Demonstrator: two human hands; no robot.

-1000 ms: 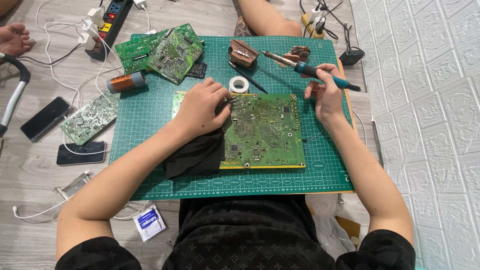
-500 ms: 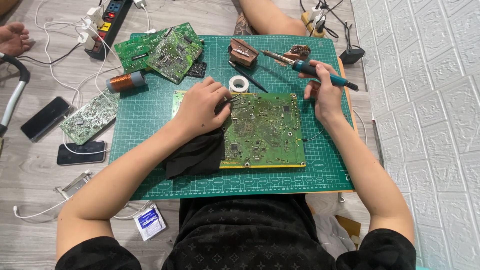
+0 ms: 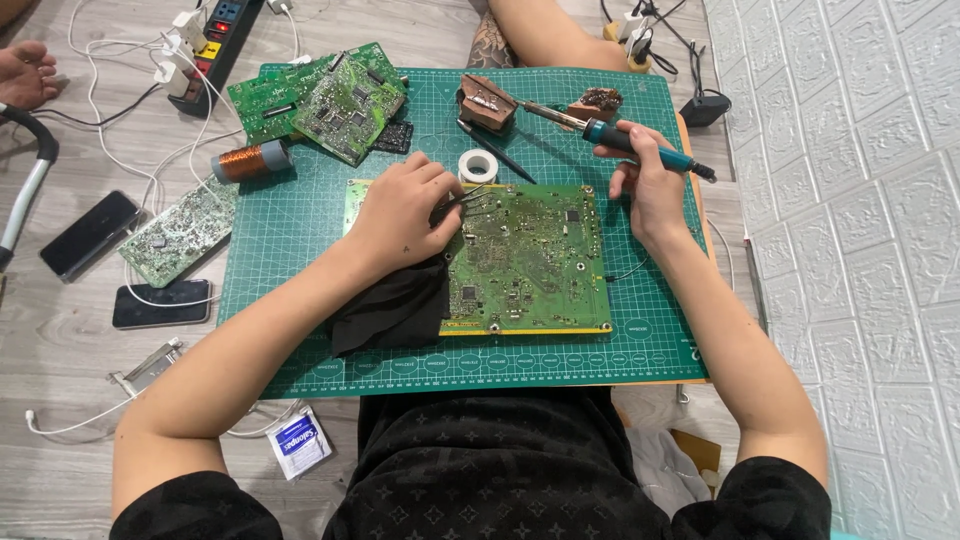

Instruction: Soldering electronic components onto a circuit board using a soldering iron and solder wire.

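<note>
Seemingly mid-job: we held tweezers (image 3: pixel 468 197) in left hand (image 3: pixel 405 210), fingers pinched shut, tips on green circuit board (image 3: pixel 530 258) lying on cutting mat (image 3: pixel 290 290). Right hand (image 3: pixel 648 185) gripped soldering iron (image 3: pixel 640 148), raised off board. Joint work not finished; other boards (image 3: pixel 330 100) waited aside.

A green cutting mat (image 3: pixel 300 330) lies on a grey wood-look floor. At its far left corner sit several loose green circuit boards (image 3: pixel 320 100), with a spool of copper wire (image 3: pixel 240 162) just beside them. A small roll of white tape (image 3: pixel 478 165) rests further right. Left of the mat lie two dark phones (image 3: pixel 92 233), another circuit board (image 3: pixel 180 232) and white cables. A power strip (image 3: pixel 215 40) sits far left.
</note>
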